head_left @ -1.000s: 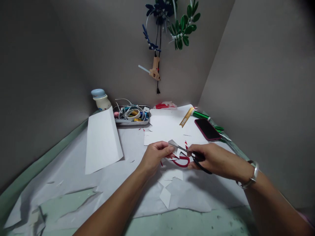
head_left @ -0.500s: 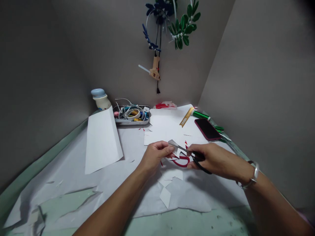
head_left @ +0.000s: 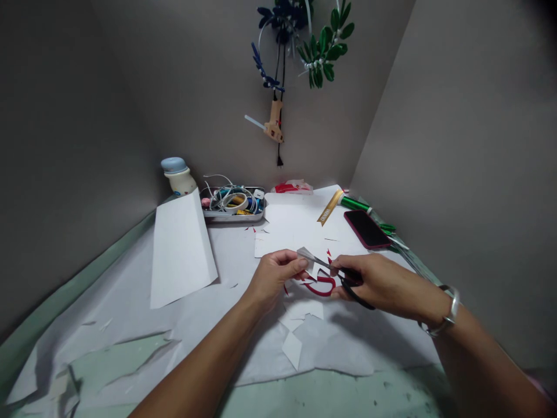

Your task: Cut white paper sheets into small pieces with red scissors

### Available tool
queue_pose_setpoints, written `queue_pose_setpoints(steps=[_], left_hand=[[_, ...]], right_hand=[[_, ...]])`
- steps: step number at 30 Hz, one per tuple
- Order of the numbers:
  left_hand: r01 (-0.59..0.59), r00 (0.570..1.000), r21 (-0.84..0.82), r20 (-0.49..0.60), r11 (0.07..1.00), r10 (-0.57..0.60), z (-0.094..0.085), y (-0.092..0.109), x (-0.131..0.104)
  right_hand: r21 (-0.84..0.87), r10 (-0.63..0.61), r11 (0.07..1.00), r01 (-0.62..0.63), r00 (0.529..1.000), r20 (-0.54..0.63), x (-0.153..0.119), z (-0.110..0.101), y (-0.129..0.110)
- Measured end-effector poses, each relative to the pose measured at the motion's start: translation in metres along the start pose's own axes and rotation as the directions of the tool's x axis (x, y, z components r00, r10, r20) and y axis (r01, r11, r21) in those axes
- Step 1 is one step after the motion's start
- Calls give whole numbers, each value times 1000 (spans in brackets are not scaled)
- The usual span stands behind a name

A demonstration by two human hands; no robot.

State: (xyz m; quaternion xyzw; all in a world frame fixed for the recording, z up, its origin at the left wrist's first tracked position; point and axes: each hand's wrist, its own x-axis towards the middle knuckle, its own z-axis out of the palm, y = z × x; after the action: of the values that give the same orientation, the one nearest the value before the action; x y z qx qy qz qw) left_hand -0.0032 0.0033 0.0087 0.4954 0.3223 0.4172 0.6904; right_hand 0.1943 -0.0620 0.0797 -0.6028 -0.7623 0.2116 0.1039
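Observation:
Between thumb and fingers, my left hand [head_left: 278, 276] pinches a small white paper piece [head_left: 312, 269]. My right hand [head_left: 374, 281] is wrapped round the black handles of a pair of scissors [head_left: 319, 261], whose blades point left and lie at the paper, close to my left fingertips. Under the hands, a red curved handle [head_left: 324, 287] shows on the table; the rest of that object is partly hidden. White paper scraps [head_left: 292, 348] lie just below the hands, one shaped like a kite. Tiny red scraps [head_left: 329, 253] show beyond the scissors.
A folded white sheet [head_left: 183, 255] and a jar [head_left: 178, 174] stand left. Behind are a metal tray [head_left: 235, 218] of supplies and white sheets [head_left: 287, 223]. A phone [head_left: 368, 229] and green ribbon roll [head_left: 354, 203] lie right. A glue gun [head_left: 274, 121] hangs on the wall.

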Motion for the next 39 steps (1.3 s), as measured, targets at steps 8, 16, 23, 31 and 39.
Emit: queue_pose_setpoints(steps=[8,16,23,31,39], left_hand=[[10,1000,-1,-2,1000,-10,1,1,0],[18,1000,-13,-17,1000,-18,-1,-1,0],[19,1000,-12,-20,1000,-19,-1,0,1],[39,999,-30,-16,999,-40,-1,1,0],[30,999,-54,17,998,-29,-2,0,0]], right_hand=[[0,-4,1000,4,1000,-2,0,1,0],[13,3,1000,-3,1000,0,0,1,0],[21,0,1000,0,1000,-1,0,1,-2],[2,-6,1000,6,1000,-18,0,0,-2],[1,-42,999,42,999,-16,0,0,0]])
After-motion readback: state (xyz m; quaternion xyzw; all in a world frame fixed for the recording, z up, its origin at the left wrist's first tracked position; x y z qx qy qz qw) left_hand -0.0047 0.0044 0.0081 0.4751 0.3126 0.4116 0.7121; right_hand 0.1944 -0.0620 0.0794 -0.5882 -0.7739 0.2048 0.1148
